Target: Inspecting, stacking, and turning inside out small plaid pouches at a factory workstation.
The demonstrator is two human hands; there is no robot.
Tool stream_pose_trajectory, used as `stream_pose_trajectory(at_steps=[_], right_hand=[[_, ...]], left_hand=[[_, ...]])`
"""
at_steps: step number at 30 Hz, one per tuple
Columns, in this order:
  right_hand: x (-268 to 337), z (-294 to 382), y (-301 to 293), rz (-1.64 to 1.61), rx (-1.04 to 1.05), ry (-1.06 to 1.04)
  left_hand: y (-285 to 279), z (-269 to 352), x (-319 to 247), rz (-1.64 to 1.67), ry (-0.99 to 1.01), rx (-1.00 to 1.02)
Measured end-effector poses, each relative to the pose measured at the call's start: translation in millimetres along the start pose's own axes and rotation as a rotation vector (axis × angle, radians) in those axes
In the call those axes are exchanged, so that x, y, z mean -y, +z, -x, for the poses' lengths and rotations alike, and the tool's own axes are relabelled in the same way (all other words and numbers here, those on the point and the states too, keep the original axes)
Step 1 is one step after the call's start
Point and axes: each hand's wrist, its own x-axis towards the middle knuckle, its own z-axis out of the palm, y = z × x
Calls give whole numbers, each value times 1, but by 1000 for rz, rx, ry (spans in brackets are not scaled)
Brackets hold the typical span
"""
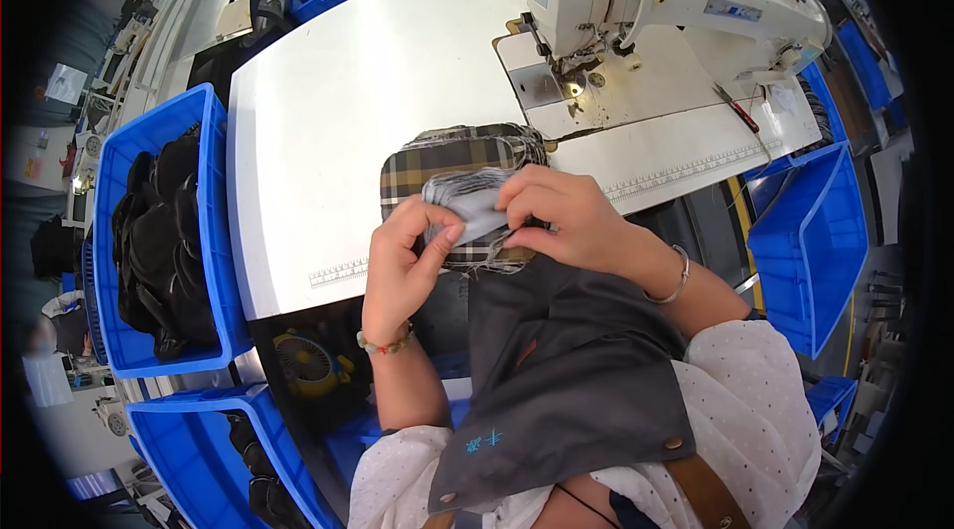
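My left hand (408,261) pinches the left side of a stack of light grey fabric pieces (477,210) between thumb and forefinger. At the stack's right side, the bent fingers of my right hand (570,220) hold its edge. The grey stack has frayed dark edges. Beneath it lies a pile of plaid fabric pieces (432,160) in brown, black and white, with rounded corners and loose threads. This pile rests at the front edge of the white sewing table (328,141), partly covered by my hands. Behind it stands an industrial sewing machine (596,0), its needle area lit.
Red-handled thread snips (738,109) lie right of the machine. Printed rulers (686,165) run along the table front. A blue crate (216,231) at left holds black pieces (160,246); another blue crate (186,410) sits below. A blue bin (809,253) stands right, a yellow fan (302,365) under the table.
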Motion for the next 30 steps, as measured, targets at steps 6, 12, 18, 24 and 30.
stream_pose_trajectory(at_steps=[6, 12, 18, 24, 30], right_hand=[[-3, -2, 0, 221, -24, -263], [-7, -3, 6, 86, -77, -223], [0, -2, 2, 25, -56, -104], [-5, -6, 2, 176, -78, -305], [-7, -5, 6, 116, -77, -248]], left_hand=[[9, 1, 4, 81, -139, -123], [3, -1, 6, 41, 149, 4], [5, 1, 3, -76, 77, 8], [7, -1, 7, 39, -112, -80], [1, 0, 0, 69, 176, 64]])
